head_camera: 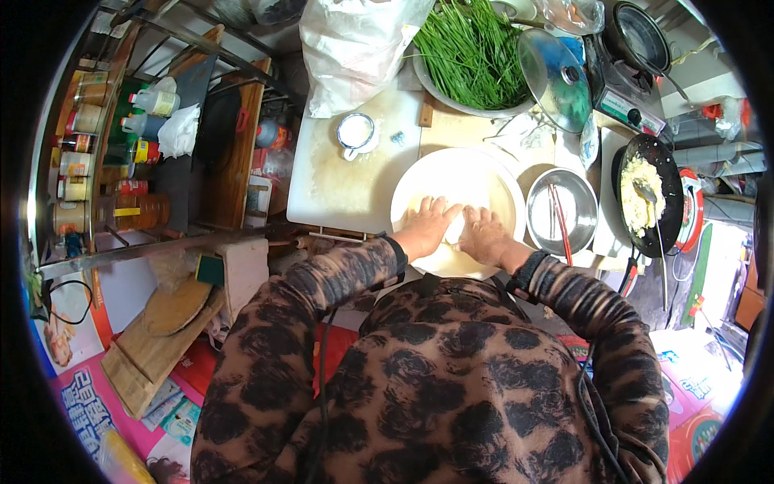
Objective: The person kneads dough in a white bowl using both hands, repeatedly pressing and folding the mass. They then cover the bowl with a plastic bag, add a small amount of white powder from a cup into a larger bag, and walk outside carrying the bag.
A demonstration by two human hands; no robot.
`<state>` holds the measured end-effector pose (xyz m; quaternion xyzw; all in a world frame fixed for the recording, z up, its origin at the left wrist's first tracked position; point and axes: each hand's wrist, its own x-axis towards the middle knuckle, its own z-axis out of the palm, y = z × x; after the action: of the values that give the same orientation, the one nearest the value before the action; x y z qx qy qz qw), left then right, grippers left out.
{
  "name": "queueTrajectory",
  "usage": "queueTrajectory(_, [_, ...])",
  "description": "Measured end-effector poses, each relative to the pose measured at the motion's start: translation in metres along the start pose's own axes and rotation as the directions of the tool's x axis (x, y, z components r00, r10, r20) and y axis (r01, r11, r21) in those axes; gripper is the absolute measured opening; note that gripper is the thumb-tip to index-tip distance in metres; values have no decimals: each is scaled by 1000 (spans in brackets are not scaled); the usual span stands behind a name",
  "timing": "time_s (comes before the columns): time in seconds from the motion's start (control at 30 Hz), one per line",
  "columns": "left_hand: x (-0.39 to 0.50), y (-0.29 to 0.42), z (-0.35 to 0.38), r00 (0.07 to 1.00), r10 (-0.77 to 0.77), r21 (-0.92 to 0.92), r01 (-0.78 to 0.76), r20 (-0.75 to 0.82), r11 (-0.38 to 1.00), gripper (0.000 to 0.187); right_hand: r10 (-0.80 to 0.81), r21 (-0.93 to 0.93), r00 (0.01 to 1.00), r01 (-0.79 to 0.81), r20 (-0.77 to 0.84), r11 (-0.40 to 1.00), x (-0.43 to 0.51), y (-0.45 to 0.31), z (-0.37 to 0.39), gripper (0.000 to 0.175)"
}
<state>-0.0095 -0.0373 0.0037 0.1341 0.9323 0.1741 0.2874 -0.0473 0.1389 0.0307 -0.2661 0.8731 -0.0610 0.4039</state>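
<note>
A large white basin (505,184) sits at the table's front edge, right before me. Both hands reach down into it, palms lowered and fingers spread. My left hand (426,227) lies in its left half, and my right hand (485,236) is just to the right, thumbs close together. Between them shows a pale lump (455,230) that looks like dough; glare and my hands hide its outline. To the basin's right stands a stainless steel bowl (544,227) with red chopsticks (560,221) leaning in it.
A white cutting board (329,187) carries a cup of white powder (355,131). Behind are a white sack (360,54), a basin of green chives (471,54), a glass lid (556,85) and a gas stove (629,100). At right, a wok (668,199) holds scrambled egg (641,193).
</note>
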Motion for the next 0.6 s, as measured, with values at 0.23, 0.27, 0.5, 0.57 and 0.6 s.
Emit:
queueTrajectory(0.23, [38, -3, 14, 960, 101, 308, -17, -260, 951, 54, 279, 438, 960, -249, -2, 864, 47, 6, 36, 80])
queueTrajectory(0.27, [47, -7, 12, 915, 186, 383, -37, -359, 923, 47, 290, 467, 957, -255, -3, 847, 52, 9, 35, 79])
queueTrajectory(0.5, [77, -2, 10, 958, 29, 404, 93, -285, 910, 42, 343, 549, 935, -241, -90, 801, 81, 29, 40, 73])
queueTrajectory(0.57, [74, 2, 10, 960, 5, 363, 101, -278, 926, 42, 319, 553, 939, -198, -131, 810, 82, 34, 44, 74])
queueTrajectory(0.6, [72, 3, 9, 961, -3, 351, 104, -277, 931, 42, 281, 520, 943, -154, -176, 840, 81, 35, 45, 76])
